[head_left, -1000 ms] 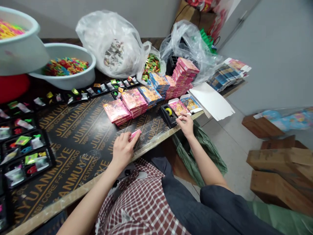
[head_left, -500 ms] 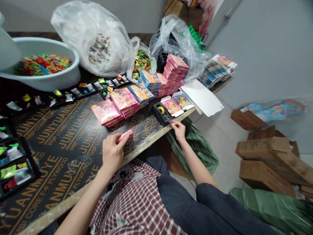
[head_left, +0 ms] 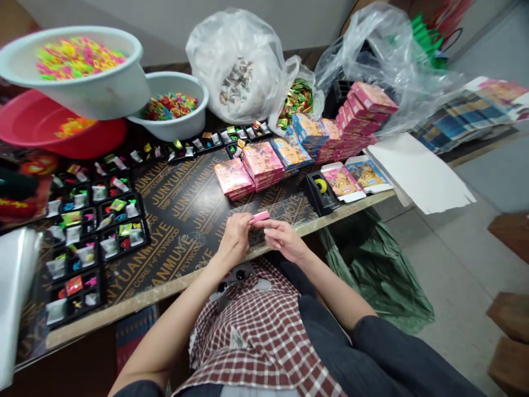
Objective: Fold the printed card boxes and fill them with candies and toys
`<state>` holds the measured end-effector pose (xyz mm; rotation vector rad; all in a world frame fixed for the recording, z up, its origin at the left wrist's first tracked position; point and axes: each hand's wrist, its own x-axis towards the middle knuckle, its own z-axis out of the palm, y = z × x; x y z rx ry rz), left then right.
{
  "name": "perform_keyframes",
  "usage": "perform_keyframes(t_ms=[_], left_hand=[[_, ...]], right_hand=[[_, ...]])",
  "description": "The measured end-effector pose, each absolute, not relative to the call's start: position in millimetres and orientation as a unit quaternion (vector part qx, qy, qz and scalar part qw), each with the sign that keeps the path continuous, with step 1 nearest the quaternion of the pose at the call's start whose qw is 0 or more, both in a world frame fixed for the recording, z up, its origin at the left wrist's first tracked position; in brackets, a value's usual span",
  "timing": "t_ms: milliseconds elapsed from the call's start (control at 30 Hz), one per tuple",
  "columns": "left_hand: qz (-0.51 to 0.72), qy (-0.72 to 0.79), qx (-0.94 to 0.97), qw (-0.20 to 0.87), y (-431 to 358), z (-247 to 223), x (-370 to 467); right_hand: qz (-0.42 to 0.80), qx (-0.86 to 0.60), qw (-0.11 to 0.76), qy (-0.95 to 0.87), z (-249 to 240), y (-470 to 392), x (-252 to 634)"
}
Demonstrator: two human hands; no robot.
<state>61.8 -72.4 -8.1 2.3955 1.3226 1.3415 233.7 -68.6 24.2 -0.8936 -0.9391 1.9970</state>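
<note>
A long dark table (head_left: 165,242) with gold letters runs in front of the person. Pink and blue boxes (head_left: 263,161) sit on it in piles. A black tape holder (head_left: 324,203) is near the front edge. The left hand (head_left: 235,238) has its fingers closed, pinching a small pink box (head_left: 261,216) over the table's front part. The right hand (head_left: 286,240) has bent fingers, one reaching to the box; I cannot tell if it grips too.
</note>
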Motion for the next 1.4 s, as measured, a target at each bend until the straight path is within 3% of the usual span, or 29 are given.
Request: perform_keyframes(t_ms=[167, 267, 467, 667, 767, 867, 1033, 1133, 1267, 1400], left_hand=[[0.397, 0.439, 0.804, 0.053, -73, -7, 61], [0.392, 0.457, 0.797, 0.045, -67, -6, 63], [0.404, 0.485, 0.775, 0.028, -65, -2, 72], [0.434, 0.453, 0.779, -0.016, -69, 12, 44], [0.475, 0.454, 0.75, -0.078, -36, 12, 18], [0.476, 0.459, 0.745, -0.086, 10, 0, 4], [0.359, 0.443, 0.822, 0.01, 39, -25, 8], [0.34, 0.468, 0.815, 0.044, 23, -21, 9], [0.414, 0.522, 0.743, 0.071, -14, 7, 12], [0.492, 0.525, 0.636, 0.278, -49, 19, 45]], right_hand=[[0.802, -0.345, 0.36, -0.329, 15, -64, 229], [0.755, -0.389, 0.359, -0.388, 14, -62, 230], [0.492, -0.494, 0.289, -0.656, 9, -53, 249], [0.234, -0.591, 0.438, -0.636, -1, -33, 310], [0.05, -0.633, 0.446, -0.631, -1, -6, 365], [-0.035, -0.713, 0.367, -0.597, -8, 25, 422], [0.03, -0.761, 0.155, -0.63, -36, 47, 466], [0.027, -0.746, 0.119, -0.655, -43, 40, 472], [-0.065, -0.771, 0.246, -0.584, -19, 23, 466], [-0.121, -0.698, 0.417, -0.569, 18, -16, 400]])
